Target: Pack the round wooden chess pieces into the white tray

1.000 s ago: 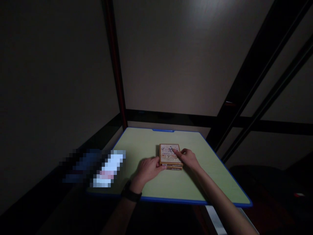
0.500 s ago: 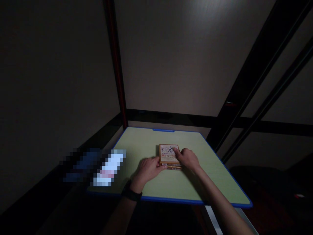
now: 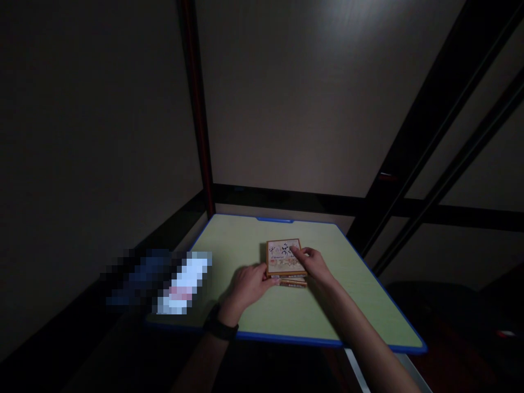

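From my end, the top box (image 3: 282,261) sits mid-desk, a little to the near side, lying over the bottom box (image 3: 298,284), whose near edge peeks out below it. The two edges do not line up: the top box looks slightly tipped and turned against the one beneath (whether they are two boxes or a lid and its base, I can't tell).

My left hand (image 3: 249,284) grasps the near left corner, its thumb along the near side; I judge it is on the bottom box, pinning it so that only the upper piece shifts. My right hand (image 3: 317,266) grips the top box by its right edge, thumb laid flat over the printed face and the other fingers mostly hidden, a hold that seems meant to steer it. Working from opposite sides leaves most of the print uncovered.

Neither box shows an opening, so I can't see what, if anything, is inside. Both stand well in from the blue rim of the desk (image 3: 323,316), probably for room around the wrists. A watch (image 3: 220,326) wraps the left wrist, and a bright pixelated patch (image 3: 186,281) covers something farther left.
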`<act>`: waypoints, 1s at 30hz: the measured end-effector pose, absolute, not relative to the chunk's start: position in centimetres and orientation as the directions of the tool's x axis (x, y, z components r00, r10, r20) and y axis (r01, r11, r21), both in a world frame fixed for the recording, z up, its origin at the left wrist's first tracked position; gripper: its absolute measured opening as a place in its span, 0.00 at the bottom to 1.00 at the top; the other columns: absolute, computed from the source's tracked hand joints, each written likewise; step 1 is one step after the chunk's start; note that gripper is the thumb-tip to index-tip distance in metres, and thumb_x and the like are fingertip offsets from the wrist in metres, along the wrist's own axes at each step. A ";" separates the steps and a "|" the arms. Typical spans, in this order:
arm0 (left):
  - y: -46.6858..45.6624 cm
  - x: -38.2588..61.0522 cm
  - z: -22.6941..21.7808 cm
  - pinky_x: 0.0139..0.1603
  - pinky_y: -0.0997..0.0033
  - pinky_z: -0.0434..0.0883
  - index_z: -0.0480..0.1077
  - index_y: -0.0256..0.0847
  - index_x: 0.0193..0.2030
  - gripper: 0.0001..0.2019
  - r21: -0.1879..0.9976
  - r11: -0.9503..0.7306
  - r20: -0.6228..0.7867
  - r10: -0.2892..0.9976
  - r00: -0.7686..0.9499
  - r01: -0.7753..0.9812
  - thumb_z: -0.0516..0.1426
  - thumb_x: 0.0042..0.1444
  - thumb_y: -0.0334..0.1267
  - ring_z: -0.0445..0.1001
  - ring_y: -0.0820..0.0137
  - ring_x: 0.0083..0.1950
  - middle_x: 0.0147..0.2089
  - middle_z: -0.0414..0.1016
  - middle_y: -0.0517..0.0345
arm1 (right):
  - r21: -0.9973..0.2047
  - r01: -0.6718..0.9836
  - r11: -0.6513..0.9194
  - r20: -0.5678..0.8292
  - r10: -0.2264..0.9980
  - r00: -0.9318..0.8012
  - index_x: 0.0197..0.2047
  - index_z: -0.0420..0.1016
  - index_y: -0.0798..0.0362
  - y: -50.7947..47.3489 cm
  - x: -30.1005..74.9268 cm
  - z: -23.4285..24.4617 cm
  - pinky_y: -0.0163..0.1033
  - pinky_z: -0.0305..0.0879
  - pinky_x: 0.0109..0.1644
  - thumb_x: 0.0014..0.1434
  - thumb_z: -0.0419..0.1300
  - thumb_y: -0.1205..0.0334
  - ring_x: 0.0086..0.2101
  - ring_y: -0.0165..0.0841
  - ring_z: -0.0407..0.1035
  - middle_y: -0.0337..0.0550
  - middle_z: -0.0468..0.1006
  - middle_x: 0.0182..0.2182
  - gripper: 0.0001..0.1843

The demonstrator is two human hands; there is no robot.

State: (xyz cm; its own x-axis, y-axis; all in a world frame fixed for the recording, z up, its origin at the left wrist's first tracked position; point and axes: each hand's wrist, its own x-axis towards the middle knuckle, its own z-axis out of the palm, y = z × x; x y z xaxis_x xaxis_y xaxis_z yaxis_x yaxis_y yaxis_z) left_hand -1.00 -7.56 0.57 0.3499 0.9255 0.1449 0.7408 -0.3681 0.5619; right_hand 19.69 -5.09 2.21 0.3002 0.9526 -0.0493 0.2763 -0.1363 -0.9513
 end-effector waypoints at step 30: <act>-0.6 2.2 3.5 0.55 0.51 0.74 0.72 0.39 0.56 0.25 0.670 0.237 -0.118 0.970 0.214 -0.704 0.46 0.63 0.52 0.73 0.53 0.60 0.59 0.76 0.47 | -0.419 0.681 0.600 0.164 0.788 -0.593 0.72 0.54 0.48 -0.8 17.8 11.8 0.65 0.43 0.68 0.47 0.69 0.37 0.69 0.58 0.43 0.59 0.54 0.70 0.56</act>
